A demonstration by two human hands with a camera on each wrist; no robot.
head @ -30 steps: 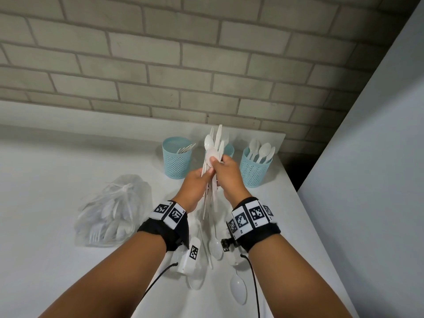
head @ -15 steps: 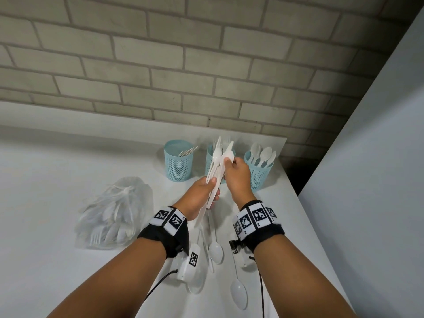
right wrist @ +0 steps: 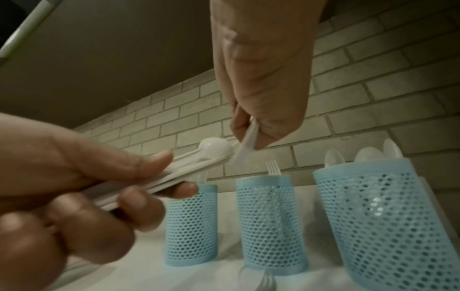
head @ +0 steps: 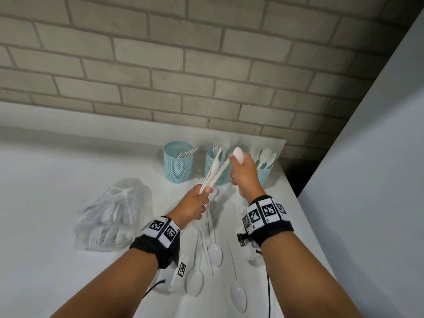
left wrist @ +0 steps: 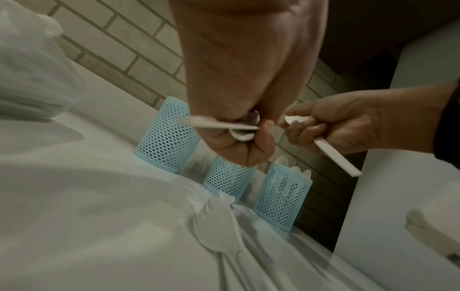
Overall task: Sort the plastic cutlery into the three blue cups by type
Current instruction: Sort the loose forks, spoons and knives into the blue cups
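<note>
Head view: all three cups [head: 177, 165] along the bench's far edge hold cutlery, yet several spoons [head: 215, 248] lie loose near its right edge and a full bag [head: 112, 214] waits, so sorting looks partly done. Wrist views: left hand [left wrist: 239, 126] clamps a bundle [right wrist: 199, 161]; right hand [right wrist: 261, 110] pinches one spoon.

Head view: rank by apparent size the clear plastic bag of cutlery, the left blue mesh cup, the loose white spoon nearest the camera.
1. Clear plastic bag of cutlery
2. Left blue mesh cup
3. Loose white spoon nearest the camera, though nearness to the camera inflates it
</note>
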